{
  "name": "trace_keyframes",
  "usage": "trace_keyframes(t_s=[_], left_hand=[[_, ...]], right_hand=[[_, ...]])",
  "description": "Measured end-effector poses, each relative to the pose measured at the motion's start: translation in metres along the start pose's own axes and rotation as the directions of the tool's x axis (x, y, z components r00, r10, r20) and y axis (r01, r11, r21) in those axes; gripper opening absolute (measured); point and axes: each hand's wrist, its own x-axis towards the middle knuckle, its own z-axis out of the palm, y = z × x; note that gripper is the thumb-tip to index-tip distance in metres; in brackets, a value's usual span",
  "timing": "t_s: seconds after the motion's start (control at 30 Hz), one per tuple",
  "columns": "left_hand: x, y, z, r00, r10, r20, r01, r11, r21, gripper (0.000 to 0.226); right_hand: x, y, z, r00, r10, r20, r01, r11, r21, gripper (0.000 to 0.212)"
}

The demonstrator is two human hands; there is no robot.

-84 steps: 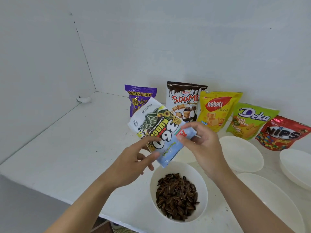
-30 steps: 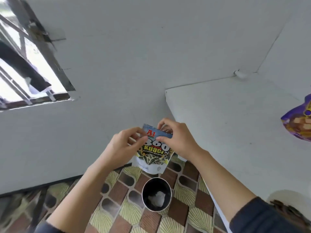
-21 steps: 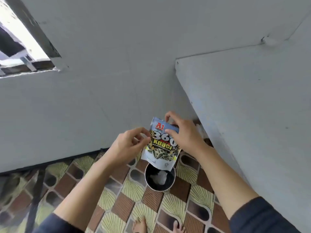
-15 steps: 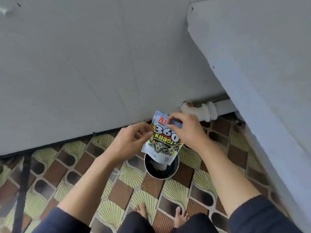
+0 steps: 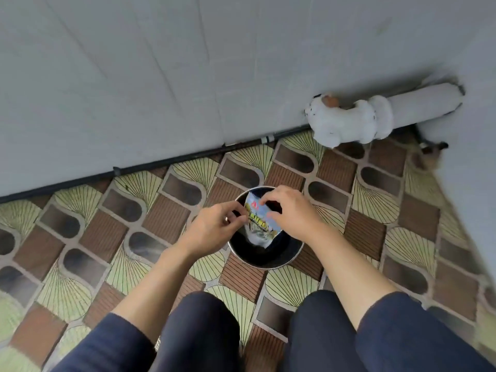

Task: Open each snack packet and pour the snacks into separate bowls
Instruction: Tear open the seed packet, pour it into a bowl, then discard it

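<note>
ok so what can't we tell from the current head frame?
packet label: crumpled, partly covered by the left hand and right hand, head view.
bin contents: dark, hidden under the packet, head view.
bowls and other packets: outside the head view's frame.
floor at the right edge: motion blur, head view.

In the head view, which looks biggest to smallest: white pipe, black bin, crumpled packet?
Largest, too alike to rank: long white pipe and round black metal-rimmed bin.
Smallest: crumpled blue snack packet, partly hidden.
</note>
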Motion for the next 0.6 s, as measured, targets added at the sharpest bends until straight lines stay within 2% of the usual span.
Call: trace_keyframes(t_s=[0.1, 0.2, 0.33, 0.6], left_hand=[[-0.004, 0.019, -0.016, 1.0, 0.026, 0.008, -0.026, 0.999, 0.039, 0.015], [-0.026, 0.065, -0.054, 0.996, 0.09, 0.005, -0.091, 0.993, 0.073, 0.014], [-0.076, 0.155, -0.125, 0.983, 0.186, 0.0, -0.185, 0.976, 0.116, 0.016], [-0.186, 0.353, -0.28, 0.922, 0.37, -0.114, -0.341, 0.916, 0.211, 0.015]], right_hand=[[-0.01, -0.012, -0.02, 0.999, 0.009, -0.046, -0.009, 1.0, 0.008, 0.029], [-0.03, -0.043, -0.078, 0.993, -0.003, -0.117, 0.005, 1.0, 0.016, 0.031], [-0.07, -0.109, -0.185, 0.965, -0.03, -0.261, 0.027, 1.0, -0.016, 0.033], [-0.188, -0.247, -0.385, 0.851, -0.048, -0.522, 0.035, 0.999, -0.035, 0.029]])
